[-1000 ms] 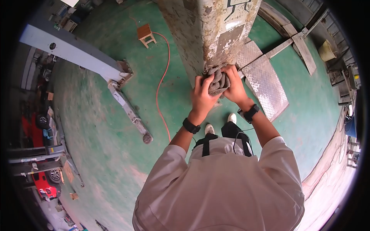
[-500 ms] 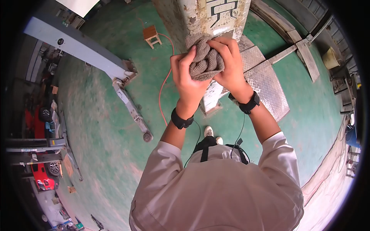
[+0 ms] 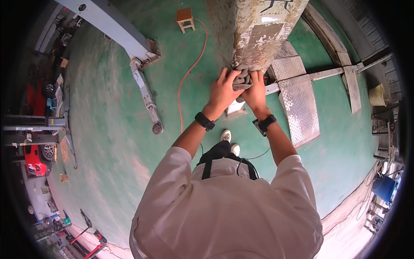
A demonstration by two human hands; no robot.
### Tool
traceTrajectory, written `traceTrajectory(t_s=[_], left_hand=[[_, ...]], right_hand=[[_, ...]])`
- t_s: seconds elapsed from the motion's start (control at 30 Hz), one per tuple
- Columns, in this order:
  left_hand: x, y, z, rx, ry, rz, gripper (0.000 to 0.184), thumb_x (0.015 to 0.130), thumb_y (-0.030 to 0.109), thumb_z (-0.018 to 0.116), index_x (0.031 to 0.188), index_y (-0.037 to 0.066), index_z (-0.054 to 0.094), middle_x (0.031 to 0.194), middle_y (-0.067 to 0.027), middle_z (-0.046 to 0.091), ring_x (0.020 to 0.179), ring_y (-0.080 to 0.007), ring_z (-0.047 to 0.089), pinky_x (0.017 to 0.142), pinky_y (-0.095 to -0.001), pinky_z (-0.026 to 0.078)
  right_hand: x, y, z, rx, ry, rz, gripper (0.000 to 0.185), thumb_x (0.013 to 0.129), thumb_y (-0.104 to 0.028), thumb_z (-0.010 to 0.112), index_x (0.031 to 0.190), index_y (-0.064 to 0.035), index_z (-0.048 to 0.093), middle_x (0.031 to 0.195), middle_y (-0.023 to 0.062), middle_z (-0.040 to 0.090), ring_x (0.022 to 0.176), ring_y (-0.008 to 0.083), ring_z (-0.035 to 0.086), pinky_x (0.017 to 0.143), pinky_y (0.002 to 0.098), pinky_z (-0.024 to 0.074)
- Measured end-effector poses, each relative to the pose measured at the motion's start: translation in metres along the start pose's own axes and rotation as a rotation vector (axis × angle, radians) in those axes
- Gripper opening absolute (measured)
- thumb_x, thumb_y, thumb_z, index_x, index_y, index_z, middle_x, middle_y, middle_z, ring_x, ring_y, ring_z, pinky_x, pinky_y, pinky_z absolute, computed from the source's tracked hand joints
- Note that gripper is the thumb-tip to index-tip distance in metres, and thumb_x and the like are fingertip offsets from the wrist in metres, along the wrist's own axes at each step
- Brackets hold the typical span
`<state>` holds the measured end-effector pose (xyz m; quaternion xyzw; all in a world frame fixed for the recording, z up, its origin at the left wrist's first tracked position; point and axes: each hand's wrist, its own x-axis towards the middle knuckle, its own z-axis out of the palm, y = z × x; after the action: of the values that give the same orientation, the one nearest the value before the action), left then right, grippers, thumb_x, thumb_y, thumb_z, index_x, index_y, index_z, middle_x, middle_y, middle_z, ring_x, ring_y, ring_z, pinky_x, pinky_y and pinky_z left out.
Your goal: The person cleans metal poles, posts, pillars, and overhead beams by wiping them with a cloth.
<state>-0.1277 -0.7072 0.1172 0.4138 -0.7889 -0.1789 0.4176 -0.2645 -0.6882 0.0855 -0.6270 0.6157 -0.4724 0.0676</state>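
Between both hands is a bundle of grey-brown knitted work gloves (image 3: 242, 80), partly covered by my fingers. My left hand (image 3: 221, 94) grips its left side, fingers bent over the top. On the opposite side, my right hand (image 3: 255, 93) is closed round the bundle. Both arms reach forward, and the gloves appear right against the near face of a worn pillar (image 3: 258, 41) with peeling paint. Whether they press on its surface I cannot tell.
A lift post (image 3: 110, 28) with a low swing arm (image 3: 144, 93) stands to the left. A red hose (image 3: 189, 71) runs past a wooden stool (image 3: 184, 16). Metal ramp plates (image 3: 299, 105) lie at the right. Near the wall are a bucket (image 3: 377, 96) and a blue bin (image 3: 384, 188).
My hands, still holding the glove bundle, have reached lower and farther from me, in front of the pillar. The view has shifted, so more of the ramps and right wall shows.
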Motion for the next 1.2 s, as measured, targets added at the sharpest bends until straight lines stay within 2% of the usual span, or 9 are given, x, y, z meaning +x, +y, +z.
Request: traceTrajectory(t_s=[0.27, 0.37, 0.63, 0.77, 0.8, 0.87, 1.0, 1.13, 1.2], left_hand=[[0.051, 0.042, -0.072, -0.303, 0.410, 0.223, 0.064, 0.062, 0.005, 0.084, 0.120, 0.005, 0.057, 0.104, -0.0125, 0.057, 0.095, -0.0305, 0.059, 0.081, -0.0369, 0.050], [0.076, 0.042, -0.080, -0.358, 0.505, 0.386, 0.064, 0.062, 0.007, 0.082, 0.121, 0.010, 0.056, 0.099, -0.0117, 0.053, 0.086, -0.0313, 0.060, 0.072, -0.0388, 0.052], [0.072, -0.059, -0.044, -0.571, 0.131, 0.243, 0.050, 0.063, 0.008, 0.079, 0.108, 0.004, 0.058, 0.101, -0.0164, 0.061, 0.093, -0.0378, 0.061, 0.077, -0.0417, 0.052], [0.064, -0.118, -0.021, -0.589, -0.111, -0.045, 0.044, 0.068, 0.006, 0.074, 0.108, 0.000, 0.057, 0.106, -0.0206, 0.063, 0.098, -0.0393, 0.062, 0.079, -0.0411, 0.052], [0.065, -0.131, -0.017, -0.600, -0.148, -0.110, 0.043, 0.069, 0.006, 0.072, 0.109, -0.001, 0.057, 0.104, -0.0214, 0.064, 0.097, -0.0398, 0.062, 0.079, -0.0412, 0.052], [0.062, -0.153, -0.010, -0.618, -0.229, -0.253, 0.042, 0.071, 0.007, 0.070, 0.109, -0.002, 0.056, 0.100, -0.0232, 0.065, 0.095, -0.0409, 0.063, 0.079, -0.0414, 0.052], [0.074, -0.164, -0.015, -0.834, -0.164, -0.399, 0.037, 0.078, 0.010, 0.066, 0.109, -0.007, 0.054, 0.101, -0.0264, 0.065, 0.097, -0.0402, 0.064, 0.080, -0.0411, 0.052], [0.121, -0.131, -0.051, -0.923, -0.094, -0.271, 0.037, 0.079, 0.003, 0.059, 0.115, -0.006, 0.054, 0.103, -0.0180, 0.065, 0.095, -0.0258, 0.065, 0.081, -0.0358, 0.052], [0.135, -0.114, -0.058, -1.004, -0.101, -0.171, 0.040, 0.079, 0.004, 0.060, 0.117, -0.005, 0.051, 0.104, -0.0198, 0.064, 0.096, -0.0280, 0.064, 0.083, -0.0363, 0.051]], right_hand=[[0.075, -0.099, -0.041, -0.029, 0.291, -0.447, 0.058, 0.061, 0.008, 0.070, 0.116, -0.0084, 0.059, 0.109, 0.0131, 0.057, 0.101, 0.0340, 0.056, 0.086, 0.0402, 0.0481], [0.093, -0.116, -0.047, -0.126, 0.436, -0.546, 0.060, 0.062, 0.004, 0.076, 0.118, -0.0087, 0.061, 0.111, 0.0104, 0.058, 0.102, 0.0300, 0.056, 0.087, 0.0375, 0.0473], [0.049, -0.085, 0.025, -0.636, 0.437, -0.429, 0.067, 0.067, 0.000, 0.062, 0.134, -0.0036, 0.052, 0.139, 0.0136, 0.046, 0.131, 0.0390, 0.040, 0.107, 0.0478, 0.0362], [0.030, -0.079, 0.076, -0.832, 0.120, -0.192, 0.063, 0.077, -0.001, 0.054, 0.139, 0.0004, 0.043, 0.150, 0.0082, 0.038, 0.125, 0.0291, 0.046, 0.103, 0.0424, 0.0374], [0.029, -0.077, 0.087, -0.841, 0.040, -0.126, 0.062, 0.081, -0.003, 0.055, 0.141, 0.0000, 0.040, 0.150, 0.0092, 0.037, 0.127, 0.0323, 0.044, 0.111, 0.0466, 0.0305], [0.037, -0.078, 0.104, -0.910, -0.065, -0.110, 0.056, 0.086, -0.005, 0.047, 0.141, -0.0014, 0.040, 0.148, 0.0086, 0.039, 0.123, 0.0285, 0.046, 0.109, 0.0409, 0.0338], [0.073, -0.086, 0.116, -1.001, -0.091, -0.185, 0.057, 0.086, -0.009, 0.050, 0.142, -0.0056, 0.040, 0.142, 0.0081, 0.045, 0.124, 0.0271, 0.046, 0.113, 0.0409, 0.0308], [0.119, -0.119, 0.091, -0.971, 0.011, -0.253, 0.059, 0.083, -0.007, 0.053, 0.141, -0.0097, 0.043, 0.138, 0.0072, 0.049, 0.124, 0.0260, 0.047, 0.113, 0.0427, 0.0312], [0.130, -0.137, 0.073, -0.970, 0.105, -0.285, 0.059, 0.081, -0.004, 0.054, 0.139, -0.0099, 0.045, 0.136, 0.0073, 0.050, 0.123, 0.0265, 0.048, 0.112, 0.0431, 0.0329]])
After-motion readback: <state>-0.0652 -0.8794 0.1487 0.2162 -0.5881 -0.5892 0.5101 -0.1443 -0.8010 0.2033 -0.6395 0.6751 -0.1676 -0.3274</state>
